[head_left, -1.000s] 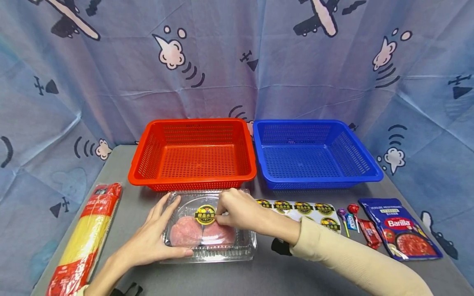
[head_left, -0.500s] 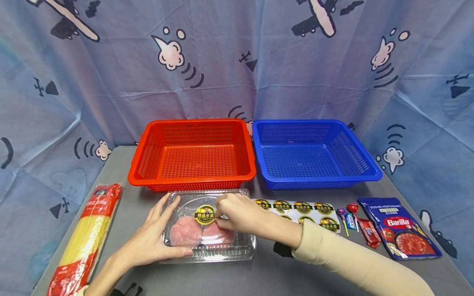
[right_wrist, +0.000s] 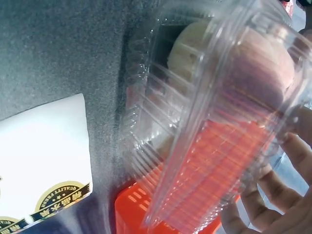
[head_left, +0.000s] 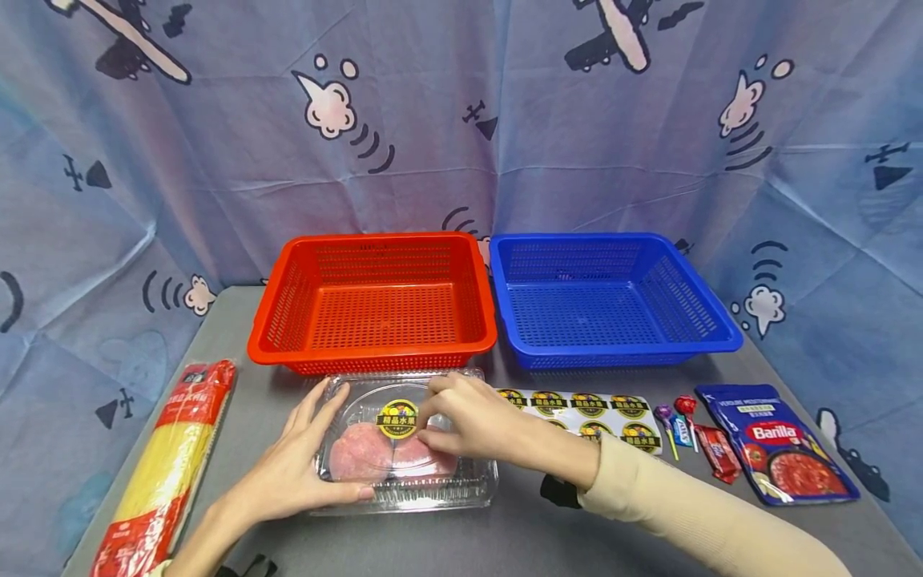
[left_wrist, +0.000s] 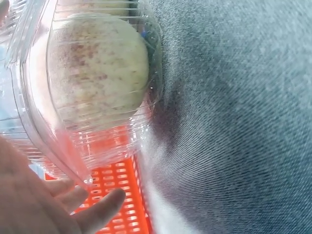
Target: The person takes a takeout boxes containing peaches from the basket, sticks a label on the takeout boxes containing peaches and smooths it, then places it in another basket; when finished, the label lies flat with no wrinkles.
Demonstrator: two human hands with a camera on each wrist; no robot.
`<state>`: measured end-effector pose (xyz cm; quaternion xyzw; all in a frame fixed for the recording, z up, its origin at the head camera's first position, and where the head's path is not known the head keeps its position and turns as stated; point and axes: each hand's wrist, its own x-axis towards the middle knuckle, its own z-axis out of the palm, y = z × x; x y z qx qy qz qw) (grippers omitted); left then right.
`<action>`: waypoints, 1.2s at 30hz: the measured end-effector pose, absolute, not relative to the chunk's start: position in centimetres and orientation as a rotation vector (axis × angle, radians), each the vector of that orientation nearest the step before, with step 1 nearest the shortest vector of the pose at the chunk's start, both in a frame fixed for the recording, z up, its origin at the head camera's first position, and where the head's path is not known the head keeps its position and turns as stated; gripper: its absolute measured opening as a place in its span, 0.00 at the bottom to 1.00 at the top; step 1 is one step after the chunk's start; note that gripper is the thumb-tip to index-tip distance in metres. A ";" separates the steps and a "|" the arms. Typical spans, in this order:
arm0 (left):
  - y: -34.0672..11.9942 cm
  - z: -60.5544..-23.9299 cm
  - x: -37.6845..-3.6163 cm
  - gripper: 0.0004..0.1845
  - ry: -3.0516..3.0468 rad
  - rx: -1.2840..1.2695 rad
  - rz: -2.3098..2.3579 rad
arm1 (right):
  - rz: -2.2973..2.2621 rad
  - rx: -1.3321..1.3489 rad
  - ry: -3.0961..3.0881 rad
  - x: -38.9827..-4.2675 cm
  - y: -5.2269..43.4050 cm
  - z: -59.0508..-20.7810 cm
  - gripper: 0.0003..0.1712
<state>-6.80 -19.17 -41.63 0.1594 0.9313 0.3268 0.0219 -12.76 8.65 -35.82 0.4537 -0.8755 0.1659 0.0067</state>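
Note:
A clear plastic clamshell box [head_left: 407, 481] with two pinkish fruits lies on the grey table in front of the red basket. A round yellow-and-black sticker [head_left: 398, 418] sits on its lid. My left hand [head_left: 313, 453] lies against the box's left side, fingers straight and thumb along the front edge. My right hand [head_left: 433, 423] rests on the lid, its fingertips just right of the sticker with a small gap between forefinger and thumb. The left wrist view shows the box [left_wrist: 97, 73] from close up. So does the right wrist view, with the box [right_wrist: 209, 112] beside the white sticker sheet [right_wrist: 44, 161].
A red basket [head_left: 375, 355] and a blue basket [head_left: 620, 349] stand behind the box. A sticker sheet [head_left: 584, 407], lollipops and candy [head_left: 685, 425] and a Barilla pouch [head_left: 779, 449] lie to the right. A spaghetti pack [head_left: 173, 465] lies at the left.
My right hand's forefinger has lifted and spread from the thumb at the sticker's right edge. The left hand and the box have stayed put.

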 end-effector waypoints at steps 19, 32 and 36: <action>-19.2 -42.0 -6.9 0.69 2.914 0.493 1.018 | 0.569 1.244 -2.812 -13.3 13.0 -34.9 0.23; -19.2 -42.0 -6.8 0.69 2.931 0.513 1.028 | 0.593 0.651 -2.979 -19.8 29.9 -31.9 0.34; -19.1 -42.0 -6.8 0.69 2.924 0.507 1.028 | 0.477 0.423 -3.147 -21.1 36.5 -31.9 0.48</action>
